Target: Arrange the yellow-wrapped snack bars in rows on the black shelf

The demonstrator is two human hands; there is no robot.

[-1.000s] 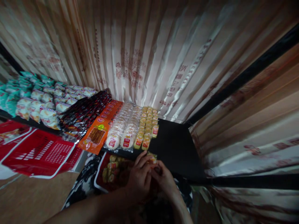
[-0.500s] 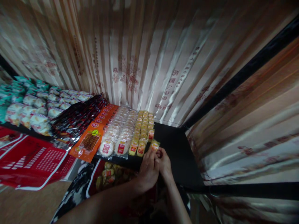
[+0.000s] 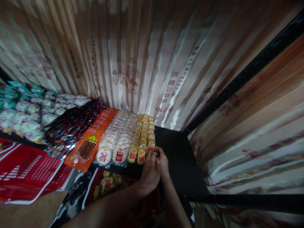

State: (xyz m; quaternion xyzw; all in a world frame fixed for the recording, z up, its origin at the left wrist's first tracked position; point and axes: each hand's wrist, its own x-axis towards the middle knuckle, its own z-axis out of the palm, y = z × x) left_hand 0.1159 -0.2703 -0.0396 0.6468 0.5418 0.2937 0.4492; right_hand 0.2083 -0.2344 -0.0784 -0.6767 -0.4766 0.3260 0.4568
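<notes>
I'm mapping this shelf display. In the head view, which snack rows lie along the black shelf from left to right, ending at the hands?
White-and-teal packets → dark red-black packets → orange packets → round white cakes → small yellow packets → left hand, right hand.

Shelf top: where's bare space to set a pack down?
Bare: the black shelf surface right of the small yellow snack packs, out to the striped curtain. Crowded: leftward, round white cake packs, orange packs, dark red packs edge to edge.

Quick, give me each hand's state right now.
Left hand: fingers curled at the front yellow snack packet; grip unclear.
Right hand: fingers pinched at the same packet; grip unclear.
</notes>
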